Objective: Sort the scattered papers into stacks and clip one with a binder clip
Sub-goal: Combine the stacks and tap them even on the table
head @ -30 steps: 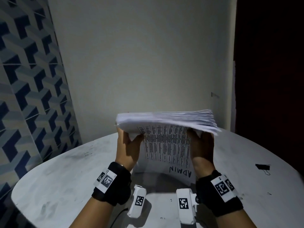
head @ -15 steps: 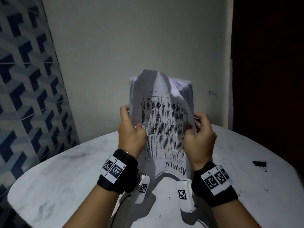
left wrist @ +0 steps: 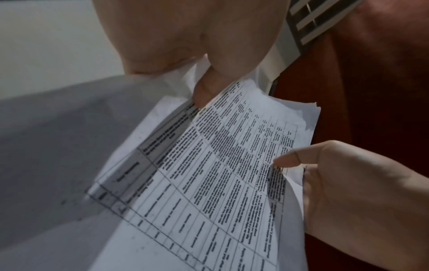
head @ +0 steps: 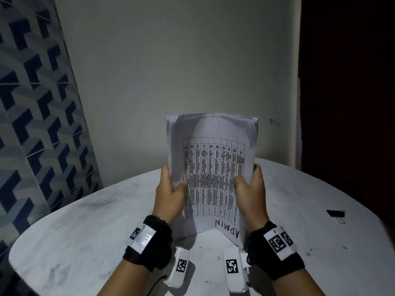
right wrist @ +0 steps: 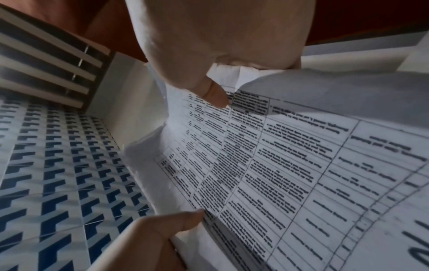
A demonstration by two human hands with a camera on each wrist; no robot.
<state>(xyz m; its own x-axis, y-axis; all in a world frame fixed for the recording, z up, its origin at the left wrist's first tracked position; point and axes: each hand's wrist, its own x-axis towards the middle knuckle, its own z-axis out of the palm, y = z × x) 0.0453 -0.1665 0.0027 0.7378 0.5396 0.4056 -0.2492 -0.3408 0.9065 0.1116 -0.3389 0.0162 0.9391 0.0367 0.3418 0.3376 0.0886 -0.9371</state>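
A round white table (head: 85,242) fills the lower part of the head view, its top scuffed with dark marks; behind it stand a plain pale wall (head: 171,60) and, to the left, a wall of blue geometric tiles (head: 32,124); a dark doorway (head: 346,103) lies to the right. Above the table, a stack of papers (head: 213,167) is held upright, its lower edge at or just over the tabletop; the front sheet carries a printed table and the handwritten word "ADMIN" upside down near the bottom; the sheets bow slightly. The left hand (head: 171,193) grips the stack's left edge, thumb on the front sheet and fingers curled behind; the right hand (head: 250,189) grips the right edge likewise, thumb pressed on the printed grid. Both wrists wear black bands with coded white tags. A black binder clip (head: 336,214) lies on the table well to the right of the stack, apart from both hands.
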